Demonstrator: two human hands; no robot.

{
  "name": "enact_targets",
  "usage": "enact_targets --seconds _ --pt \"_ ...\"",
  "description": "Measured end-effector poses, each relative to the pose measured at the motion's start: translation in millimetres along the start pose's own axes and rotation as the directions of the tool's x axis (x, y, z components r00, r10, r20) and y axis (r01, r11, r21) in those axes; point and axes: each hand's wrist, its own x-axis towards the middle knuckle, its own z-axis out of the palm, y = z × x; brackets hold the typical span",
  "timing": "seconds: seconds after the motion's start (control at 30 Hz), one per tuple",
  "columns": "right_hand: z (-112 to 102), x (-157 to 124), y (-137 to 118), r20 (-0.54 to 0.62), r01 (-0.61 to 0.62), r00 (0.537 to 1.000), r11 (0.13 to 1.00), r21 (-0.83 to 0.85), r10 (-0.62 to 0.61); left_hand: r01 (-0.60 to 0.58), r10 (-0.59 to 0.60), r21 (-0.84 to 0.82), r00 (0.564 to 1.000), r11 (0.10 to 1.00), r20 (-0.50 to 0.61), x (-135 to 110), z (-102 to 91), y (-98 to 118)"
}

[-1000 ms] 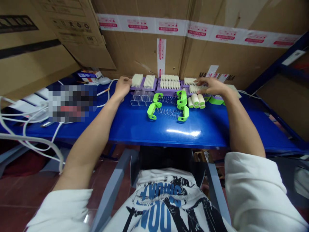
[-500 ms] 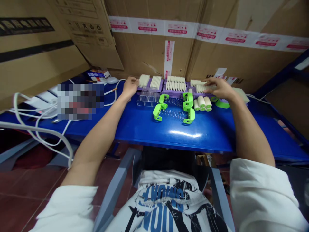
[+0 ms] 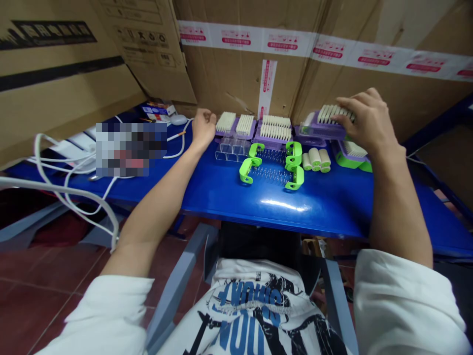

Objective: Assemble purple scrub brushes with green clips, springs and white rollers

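Purple tray (image 3: pixel 334 131) with cream ribbed block (image 3: pixel 329 114), one: held at the far right of the counter (image 3: pixel 221 192), tilted, above a second purple tray (image 3: pixel 312 142); whether the two are touching cannot be told. Right hand (image 3: pixel 356 118): its grip is closed about the block end of the tray, which is pinched between thumb and fingers. Green tray (image 3: pixel 345 159) with cream top, one: set on the counter just to the right, partly hidden by the right forearm. Cream cylinders (image 3: pixel 315 157) with green ends, several: stacked together, nearer than the purple trays. Green end pieces (image 3: pixel 293 154), four, with wire springs stretched between them: laid in two rows at the middle of the counter. Middle purple tray (image 3: pixel 273 143), fitted with two cream blocks: placed behind the springs. Left purple tray (image 3: pixel 228 133), fitted likewise: placed beside it. Clear compartmented holder (image 3: pixel 232 149), one: placed just in front. Left hand (image 3: pixel 204 127): positioned at the tray's left edge, fingers curled; whether anything is pinched in its grip cannot be told. White cables (image 3: pixel 37 182): strewn at left. Cardboard (image 3: pixel 236 74): stood along the far side, crossed by printed tape.
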Motion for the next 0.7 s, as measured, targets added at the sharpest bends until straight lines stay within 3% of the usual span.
enact_targets --seconds 0.07,0.1,0.17,0.2,0.27,0.37,0.43,0.47,0.53,0.6,0.7 --pt "-8.7 -1.3 -3.2 -0.075 0.015 0.997 1.000 -0.004 -0.015 -0.001 0.007 0.044 0.991 0.999 -0.132 -7.3 -3.6 32.2" --pt "-13.7 -1.6 -4.6 -0.110 0.019 0.994 1.000 -0.007 -0.020 -0.052 0.057 0.048 0.991 0.997 -0.120 -12.1 -0.8 54.3" --pt "-24.0 -1.2 -8.4 -0.182 0.036 0.983 0.999 -0.020 -0.040 -0.183 0.183 -0.021 0.983 0.983 0.017 -21.5 16.6 108.3" --pt "-28.6 -0.6 -11.2 -0.224 0.055 0.973 0.998 -0.029 -0.060 -0.249 0.259 -0.085 0.958 0.965 0.123 -24.8 30.4 137.6" --pt "-35.2 0.8 -17.9 -0.312 0.119 0.942 0.992 -0.039 -0.125 -0.329 0.381 -0.205 0.869 0.922 0.315 -26.7 61.9 193.2" --pt "-41.2 0.3 -28.7 -0.543 0.223 0.815 0.974 -0.027 -0.202 -0.366 0.460 -0.283 0.762 0.887 0.456 -21.5 94.1 248.9" --pt "-46.9 -4.3 -35.5 -0.652 0.246 0.746 0.966 0.082 -0.135 -0.377 0.462 -0.267 0.753 0.887 0.469 -20.4 95.9 262.6" --pt "-50.8 -8.0 -38.9 -0.653 0.254 0.751 0.954 0.158 -0.092 -0.384 0.457 -0.248 0.762 0.889 0.460 -21.9 91.7 264.2" --pt "-58.9 -17.2 -46.2 -0.534 0.293 0.841 0.903 0.315 -0.087 -0.394 0.450 -0.217 0.786 0.893 0.424 -27.5 77.1 262.1" --pt "-63.9 -27.2 -52.6 -0.364 0.314 0.918 0.848 0.426 -0.157 -0.395 0.453 -0.223 0.792 0.892 0.409 -32.2 58.1 257.6" --pt "-58.4 -39.4 -52.3 -0.200 0.216 0.971 0.847 0.485 -0.133 -0.352 0.452 -0.298 0.793 0.887 0.409 -27.1 20.3 245.7"
